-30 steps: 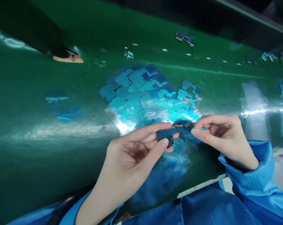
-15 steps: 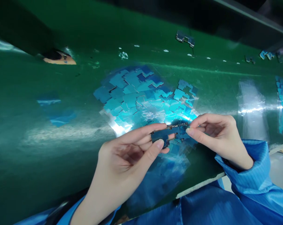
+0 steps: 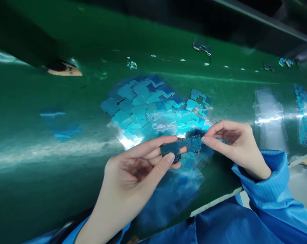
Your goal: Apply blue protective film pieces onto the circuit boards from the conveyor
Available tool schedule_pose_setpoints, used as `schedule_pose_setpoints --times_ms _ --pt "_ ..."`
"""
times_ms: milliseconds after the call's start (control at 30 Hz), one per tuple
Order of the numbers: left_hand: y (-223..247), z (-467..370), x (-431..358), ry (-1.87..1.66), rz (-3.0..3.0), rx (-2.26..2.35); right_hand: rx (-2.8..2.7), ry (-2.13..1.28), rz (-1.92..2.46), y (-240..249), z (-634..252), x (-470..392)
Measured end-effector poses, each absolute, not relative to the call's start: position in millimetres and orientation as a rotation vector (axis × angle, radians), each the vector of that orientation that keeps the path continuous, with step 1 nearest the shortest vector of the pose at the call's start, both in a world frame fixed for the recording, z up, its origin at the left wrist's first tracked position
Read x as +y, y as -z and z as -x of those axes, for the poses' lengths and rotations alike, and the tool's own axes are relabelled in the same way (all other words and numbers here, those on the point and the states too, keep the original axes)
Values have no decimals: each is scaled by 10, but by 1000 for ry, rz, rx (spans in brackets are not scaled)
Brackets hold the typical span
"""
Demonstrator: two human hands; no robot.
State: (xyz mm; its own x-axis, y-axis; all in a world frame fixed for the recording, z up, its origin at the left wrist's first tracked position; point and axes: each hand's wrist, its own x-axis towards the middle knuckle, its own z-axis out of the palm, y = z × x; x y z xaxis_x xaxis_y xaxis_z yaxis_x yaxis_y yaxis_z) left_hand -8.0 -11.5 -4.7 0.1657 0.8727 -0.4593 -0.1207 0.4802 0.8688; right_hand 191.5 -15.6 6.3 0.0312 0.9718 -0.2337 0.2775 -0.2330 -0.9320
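Note:
A small dark blue circuit board (image 3: 170, 147) with a notch in its lower edge is held over the table, tilted slightly up to the right. My left hand (image 3: 140, 173) grips its left end between thumb and fingers. At the board's upper right corner, the thumb and forefinger of my right hand (image 3: 229, 142) are pinched together. What they hold, if anything, is too small to make out. Behind and under the board lies a wide heap of blue film pieces (image 3: 140, 112), overlapping and cut with stepped edges.
Another circuit board (image 3: 202, 47) lies farther back on the green table (image 3: 74, 176). More small boards (image 3: 285, 62) lie at the back right. Clear film strips (image 3: 268, 108) and a blue film stack (image 3: 304, 115) are on the right. A dark post (image 3: 21, 37) stands at the left.
The right fingertips have moved slightly off the board's right end, to its upper corner. The board stays in my left hand. The whole view has shifted a little.

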Motion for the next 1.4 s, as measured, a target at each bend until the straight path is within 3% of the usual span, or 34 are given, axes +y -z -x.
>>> schedule_pose_setpoints --times_ms 167,467,600,1000,1400 --pt "77 111 -80 -790 -781 1142 -1276 -1201 1603 -30 -1959 -125" --pt "163 117 -62 -892 -704 1053 -1067 -1562 1396 87 -1874 -186" --pt "216 103 -53 -880 -720 1047 -1005 -1548 1396 107 -1874 -167" --pt "138 98 -101 -472 -876 891 -1084 -1537 1358 118 -1813 -104" --pt "214 11 -165 -1003 -515 911 -1150 -1491 1365 167 -1824 -144"
